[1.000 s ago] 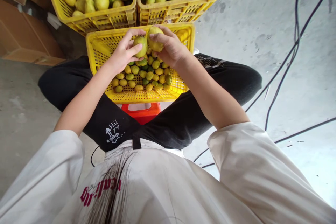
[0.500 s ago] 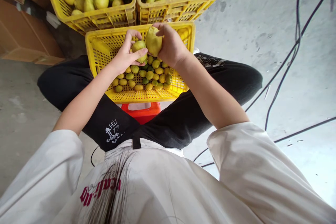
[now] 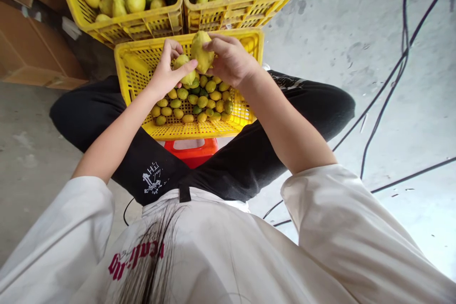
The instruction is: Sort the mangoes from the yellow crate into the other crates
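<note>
Legs (image 3: 309, 104) in black trousers were spread around the near crate (image 3: 252, 43), which probably stood there so that both arms could stay bent above its opening without a long reach. Two heaped crates, the left rear crate (image 3: 142, 18) and the right rear crate (image 3: 245, 1), stood side by side just beyond it, seemingly to put more fruit close at hand. Whether the red plastic piece (image 3: 195, 153) below the near edge carried the crate could not be told.

The left hand (image 3: 166, 73) was curled around a greenish lemon (image 3: 189, 79), the thumb lying across its upper side and the other fingers partly hidden behind it. The right hand (image 3: 233, 59) had a yellow lemon (image 3: 200, 54) pinched at its right side, fingers parted about as wide as the fruit, perhaps to leave most of the skin in sight. Both lemons were close together between the hands; whether they touched was unclear. Under them, loose lemons (image 3: 202, 101) lay spread over the near crate's floor, apart from the fingers.
</note>
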`<state>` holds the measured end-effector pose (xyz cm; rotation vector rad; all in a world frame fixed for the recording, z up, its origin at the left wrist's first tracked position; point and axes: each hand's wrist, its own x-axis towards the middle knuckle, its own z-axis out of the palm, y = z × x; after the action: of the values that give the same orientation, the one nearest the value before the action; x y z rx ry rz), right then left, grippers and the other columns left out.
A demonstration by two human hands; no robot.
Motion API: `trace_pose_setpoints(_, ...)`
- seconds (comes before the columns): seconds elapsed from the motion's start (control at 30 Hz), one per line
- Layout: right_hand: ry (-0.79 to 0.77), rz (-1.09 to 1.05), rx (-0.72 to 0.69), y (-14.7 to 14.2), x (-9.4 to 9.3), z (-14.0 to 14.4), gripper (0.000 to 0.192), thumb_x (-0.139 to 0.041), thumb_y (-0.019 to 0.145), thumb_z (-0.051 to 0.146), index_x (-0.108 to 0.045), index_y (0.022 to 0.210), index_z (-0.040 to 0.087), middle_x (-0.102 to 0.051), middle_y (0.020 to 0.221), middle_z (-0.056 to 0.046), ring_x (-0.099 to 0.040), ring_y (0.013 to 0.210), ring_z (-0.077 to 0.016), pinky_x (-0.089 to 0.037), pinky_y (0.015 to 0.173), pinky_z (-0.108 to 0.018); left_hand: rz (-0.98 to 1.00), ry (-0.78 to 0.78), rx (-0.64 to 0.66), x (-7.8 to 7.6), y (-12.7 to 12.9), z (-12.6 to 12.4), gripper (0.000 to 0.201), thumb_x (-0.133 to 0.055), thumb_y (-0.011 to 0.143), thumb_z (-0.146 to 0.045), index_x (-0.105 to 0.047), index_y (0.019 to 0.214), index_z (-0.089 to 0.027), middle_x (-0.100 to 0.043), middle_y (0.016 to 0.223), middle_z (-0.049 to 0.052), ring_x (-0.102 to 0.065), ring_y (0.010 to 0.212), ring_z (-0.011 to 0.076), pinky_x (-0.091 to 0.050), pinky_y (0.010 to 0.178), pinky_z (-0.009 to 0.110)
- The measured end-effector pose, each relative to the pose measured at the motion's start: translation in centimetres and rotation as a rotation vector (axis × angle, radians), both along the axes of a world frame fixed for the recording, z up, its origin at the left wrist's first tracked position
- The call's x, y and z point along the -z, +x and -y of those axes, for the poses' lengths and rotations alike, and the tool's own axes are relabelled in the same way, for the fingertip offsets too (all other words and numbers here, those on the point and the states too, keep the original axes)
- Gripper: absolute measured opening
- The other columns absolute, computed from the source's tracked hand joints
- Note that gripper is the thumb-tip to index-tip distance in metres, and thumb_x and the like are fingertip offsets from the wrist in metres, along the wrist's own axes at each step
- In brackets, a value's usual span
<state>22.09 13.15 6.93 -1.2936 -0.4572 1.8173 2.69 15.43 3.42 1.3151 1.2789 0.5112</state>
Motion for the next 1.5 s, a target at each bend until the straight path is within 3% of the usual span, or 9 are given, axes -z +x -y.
trace_pose_setpoints(0.17, 0.005, 0.013, -0.027, -0.2, 0.8, 0.4, 0.039, -0.079, 0.066, 0.022, -0.063, 0.101, 0.030, -0.070, 0.095, 0.005, -0.065, 0.097, -0.0195, -0.058, 0.091, -0.037, -0.070, 0.154, 0.057, -0.4, 0.1, 0.1, 0.047, -0.098, 0.080, -0.030, -0.054, 0.095, -0.032, -0.072, 0.104, 0.003, -0.074, 0.122, 0.0304, -0.064, 0.103, 0.042)
trace_pose_setpoints(0.37, 0.001, 0.072, -0.045, -0.5, 2.1, 0.6, 0.061, -0.091, 0.047, 0.032, -0.058, 0.097, 0.035, -0.067, 0.096, 0.004, -0.066, 0.106, -0.0252, -0.060, 0.097, -0.043, -0.101, 0.213, 0.069, -0.1, 0.0, -0.1, 0.044, -0.095, 0.083, -0.031, -0.052, 0.093, -0.031, -0.069, 0.097, 0.004, -0.073, 0.122, 0.0324, -0.061, 0.102, 0.043)
trace_pose_setpoints(0.5, -0.035, 0.080, -0.036, -0.5, 2.1, 0.6, 0.054, -0.093, 0.060, 0.028, -0.054, 0.096, 0.036, -0.070, 0.098, 0.003, -0.070, 0.118, -0.0278, -0.063, 0.099, -0.044, -0.105, 0.279, 0.101, 0.7, -0.2, -0.3, 0.040, -0.095, 0.086, -0.035, -0.059, 0.104, -0.032, -0.073, 0.111, 0.005, -0.075, 0.119, 0.0307, -0.063, 0.105, 0.045)
trace_pose_setpoints(0.67, -0.099, 0.115, 0.020, -0.3, 1.5, 0.4, 0.045, -0.084, 0.078, 0.011, -0.053, 0.103, 0.031, -0.067, 0.101, 0.005, -0.069, 0.098, -0.0184, -0.064, 0.085, -0.031, -0.053, 0.207, 0.198, 1.5, -0.3, -0.1, 0.041, -0.087, 0.099, -0.048, -0.065, 0.130, -0.035, -0.074, 0.123, 0.008, -0.081, 0.111, 0.0286, -0.070, 0.093, 0.043)
trace_pose_setpoints(0.8, -0.135, 0.200, 0.006, -0.3, 1.2, 0.3, 0.027, -0.072, 0.096, 0.015, -0.050, 0.104, 0.029, -0.062, 0.096, 0.003, -0.065, 0.089, -0.0186, -0.057, 0.075, -0.032, -0.072, 0.146, 0.214, 1.2, -0.2, 0.1, 0.038, -0.082, 0.105, -0.051, -0.064, 0.134, -0.034, -0.071, 0.116, 0.007, -0.082, 0.104, 0.0272, -0.072, 0.089, 0.044)
trace_pose_setpoints(0.87, -0.136, 0.189, -0.024, -0.2, 1.4, 0.3, 0.029, -0.074, 0.091, 0.019, -0.050, 0.103, 0.030, -0.061, 0.096, 0.003, -0.064, 0.091, -0.0192, -0.057, 0.079, -0.034, -0.062, 0.111, 0.214, 0.8, -0.1, 0.2, 0.035, -0.082, 0.105, -0.048, -0.064, 0.132, -0.034, -0.072, 0.115, 0.007, -0.082, 0.104, 0.0270, -0.072, 0.089, 0.043)
trace_pose_setpoints(1.07, -0.131, 0.169, -0.023, -0.1, 2.9, 0.1, 0.059, -0.087, 0.051, 0.039, -0.049, 0.096, 0.035, -0.061, 0.095, 0.003, -0.062, 0.109, -0.0255, -0.054, 0.093, -0.044, 0.025, -0.020, 0.100, -0.4, 0.3, 0.6, 0.034, -0.092, 0.097, -0.038, -0.068, 0.120, -0.032, -0.073, 0.114, 0.006, -0.082, 0.113, 0.0299, -0.072, 0.093, 0.043)
trace_pose_setpoints(1.27, -0.097, 0.135, -0.062, 0.1, 5.0, -0.3, 0.054, -0.086, 0.050, 0.047, -0.050, 0.090, 0.040, -0.065, 0.088, -0.002, -0.056, 0.135, -0.0352, -0.048, 0.099, -0.052, 0.046, -0.043, 0.054, -0.8, 0.5, 0.8, 0.038, -0.097, 0.092, -0.030, -0.069, 0.117, -0.031, -0.072, 0.118, 0.006, -0.081, 0.118, 0.0308, -0.073, 0.099, 0.046)
trace_pose_setpoints(1.5, -0.094, 0.149, -0.094, 0.4, 4.5, -0.1, 0.050, -0.090, 0.055, 0.045, -0.053, 0.089, 0.042, -0.066, 0.086, -0.004, -0.064, 0.125, -0.0397, -0.057, 0.089, -0.055, 0.013, -0.017, 0.065, -0.6, 0.4, 1.0, 0.042, -0.100, 0.087, -0.031, -0.068, 0.114, -0.029, -0.072, 0.115, 0.006, -0.081, 0.116, 0.0310, -0.075, 0.091, 0.044)
